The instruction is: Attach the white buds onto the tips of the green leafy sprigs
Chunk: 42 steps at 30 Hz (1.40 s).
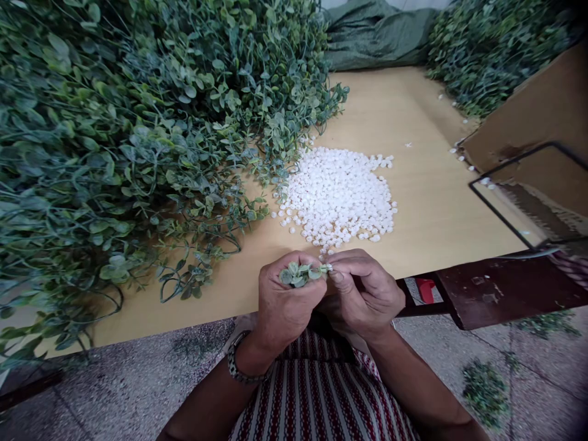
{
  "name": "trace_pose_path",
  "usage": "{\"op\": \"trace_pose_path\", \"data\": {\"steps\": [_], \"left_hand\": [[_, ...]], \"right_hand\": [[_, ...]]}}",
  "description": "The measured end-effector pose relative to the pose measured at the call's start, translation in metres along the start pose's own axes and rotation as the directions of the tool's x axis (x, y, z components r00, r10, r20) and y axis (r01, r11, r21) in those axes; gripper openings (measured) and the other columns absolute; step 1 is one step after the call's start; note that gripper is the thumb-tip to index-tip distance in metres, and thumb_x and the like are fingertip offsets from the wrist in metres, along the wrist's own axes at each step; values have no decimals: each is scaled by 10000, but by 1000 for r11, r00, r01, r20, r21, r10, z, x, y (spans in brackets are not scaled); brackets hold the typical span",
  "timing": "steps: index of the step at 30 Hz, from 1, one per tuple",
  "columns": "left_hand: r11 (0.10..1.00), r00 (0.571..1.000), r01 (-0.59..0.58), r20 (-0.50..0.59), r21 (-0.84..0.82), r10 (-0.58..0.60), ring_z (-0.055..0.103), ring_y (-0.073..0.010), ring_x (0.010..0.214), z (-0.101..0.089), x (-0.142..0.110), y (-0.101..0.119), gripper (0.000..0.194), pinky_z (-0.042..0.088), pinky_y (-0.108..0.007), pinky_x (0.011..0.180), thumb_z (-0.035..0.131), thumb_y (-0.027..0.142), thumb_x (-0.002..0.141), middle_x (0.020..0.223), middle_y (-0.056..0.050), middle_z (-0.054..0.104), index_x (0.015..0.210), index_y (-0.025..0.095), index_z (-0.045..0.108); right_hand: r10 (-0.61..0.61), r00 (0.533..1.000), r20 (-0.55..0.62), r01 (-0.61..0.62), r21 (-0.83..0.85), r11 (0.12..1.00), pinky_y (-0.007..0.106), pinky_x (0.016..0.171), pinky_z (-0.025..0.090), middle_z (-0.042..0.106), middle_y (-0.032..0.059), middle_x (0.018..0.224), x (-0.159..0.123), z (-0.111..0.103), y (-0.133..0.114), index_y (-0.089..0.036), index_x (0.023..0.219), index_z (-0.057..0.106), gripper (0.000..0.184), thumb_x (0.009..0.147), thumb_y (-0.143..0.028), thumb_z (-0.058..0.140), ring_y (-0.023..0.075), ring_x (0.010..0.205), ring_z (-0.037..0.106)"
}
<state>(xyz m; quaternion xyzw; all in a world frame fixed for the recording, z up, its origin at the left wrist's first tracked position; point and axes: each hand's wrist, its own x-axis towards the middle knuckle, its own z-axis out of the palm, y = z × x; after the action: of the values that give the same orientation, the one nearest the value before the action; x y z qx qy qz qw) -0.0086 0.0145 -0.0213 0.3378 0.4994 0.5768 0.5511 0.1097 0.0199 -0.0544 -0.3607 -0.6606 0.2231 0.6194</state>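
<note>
My left hand (pixel 290 306) is closed around an artificial leaf sprig (pixel 299 274), whose small grey-green leaves show above the fingers. The stem end of the sprig points right, toward my right hand (pixel 367 293). Thumb and forefinger of that hand pinch a small white plastic piece (pixel 327 267) at the stem end. Whether the piece sits on the stem or only touches it, I cannot tell. Just beyond both hands, a heap of small white plastic pieces (pixel 340 193) lies on the tan table (pixel 418 202).
Bunched artificial foliage (pixel 160 122) covers the table's left side. More foliage (pixel 496 49) stands at the back right, near a cardboard box (pixel 537 110) and a black wire frame (pixel 500 214). A green sack (pixel 376 37) lies behind. A dark red bench (pixel 509 291) stands at right.
</note>
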Motion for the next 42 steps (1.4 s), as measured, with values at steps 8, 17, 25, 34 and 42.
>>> {"op": "trace_pose_path", "data": {"steps": [8,17,25,34,42], "left_hand": [[999,1000,-28,4,19,28,415,-32,475,1,-1,-1,70,360,-123,462,624,77,570,517,65,540,560,146,632],[998,998,-63,8,23,63,413,-32,461,2,0,-2,78,360,-118,450,616,70,556,506,68,546,554,148,621],[994,995,-98,16,47,97,393,-32,449,2,0,1,89,356,-126,441,609,66,578,500,72,533,570,154,619],[995,994,-87,68,56,83,400,-49,461,0,4,-1,54,378,-158,460,643,121,622,525,57,524,609,154,602],[994,971,-107,218,13,102,475,-96,582,-9,1,6,58,421,-205,561,637,166,722,679,13,557,778,180,630]], "right_hand": [[3,1000,14,-4,58,998,316,638,554,670,18,753,4,-2,1,-214,908,659,188,827,-54,603,160,732,648],[12,1000,29,-14,60,998,318,645,542,657,15,741,6,-2,0,-218,887,650,190,824,-47,594,163,731,637],[-11,999,48,7,72,997,314,664,541,669,30,786,5,-2,0,-204,944,667,255,797,-5,606,164,769,644],[-54,997,50,55,-17,998,340,681,556,689,35,801,4,-3,2,-217,975,672,258,800,-38,609,184,782,665],[1,989,150,16,-108,994,314,656,555,687,46,826,6,-12,-9,-206,992,648,206,843,-85,573,171,765,658]]}}
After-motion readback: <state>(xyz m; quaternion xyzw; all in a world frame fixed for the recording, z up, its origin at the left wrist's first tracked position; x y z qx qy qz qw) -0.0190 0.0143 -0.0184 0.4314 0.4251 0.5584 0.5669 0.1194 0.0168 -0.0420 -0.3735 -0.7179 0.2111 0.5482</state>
